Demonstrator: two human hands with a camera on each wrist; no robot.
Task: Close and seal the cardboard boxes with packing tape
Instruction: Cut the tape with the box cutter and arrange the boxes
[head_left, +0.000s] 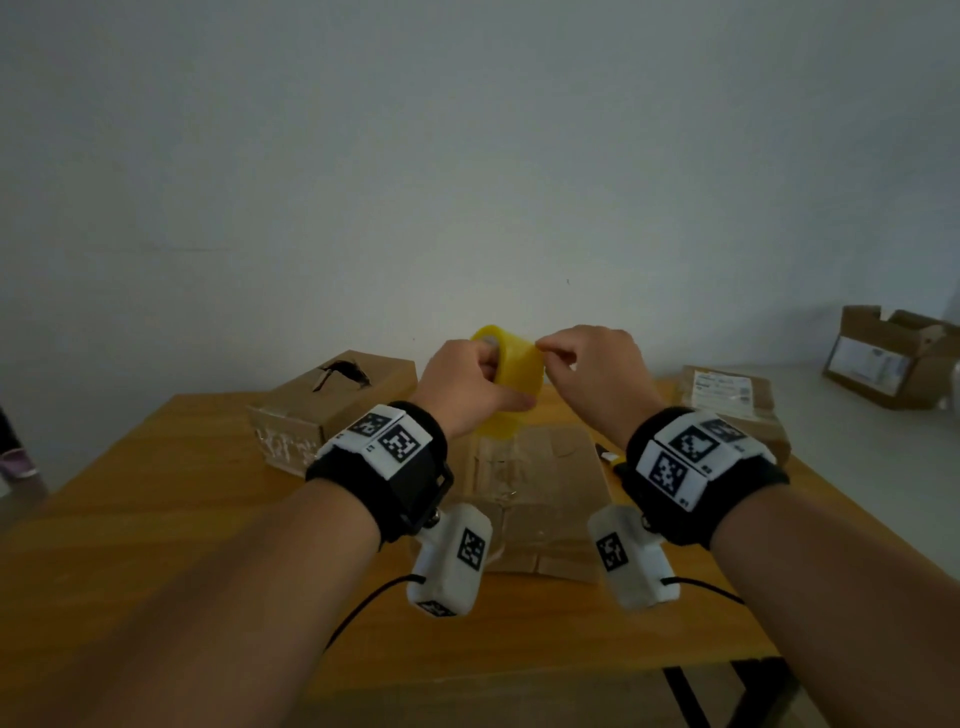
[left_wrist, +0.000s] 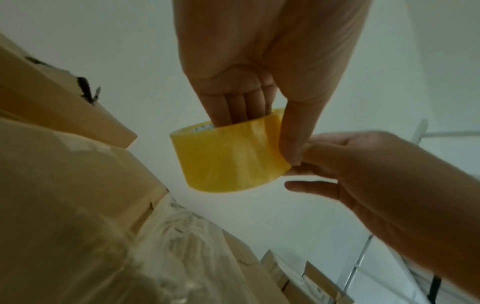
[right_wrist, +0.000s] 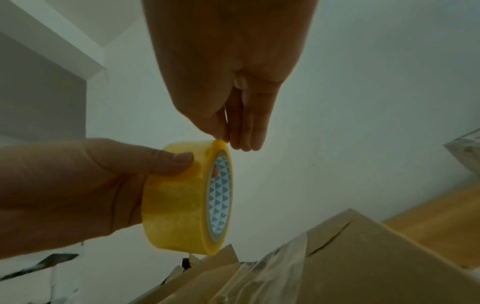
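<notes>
Above the near box (head_left: 535, 499) on the counter (head_left: 156, 499), the left hand (head_left: 467, 387) grips the tape roll (head_left: 511, 374) through its core while the right hand (head_left: 597, 379) pinches its rim, probably seeking the free end; peel slowly, roll steady.

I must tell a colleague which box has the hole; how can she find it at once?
Start at the wooden table. Go to its far left part, left of the yellow tape roll held in the two hands. The torn box stands there; unlike the other boxes, its top has a ragged dark hole.
</notes>
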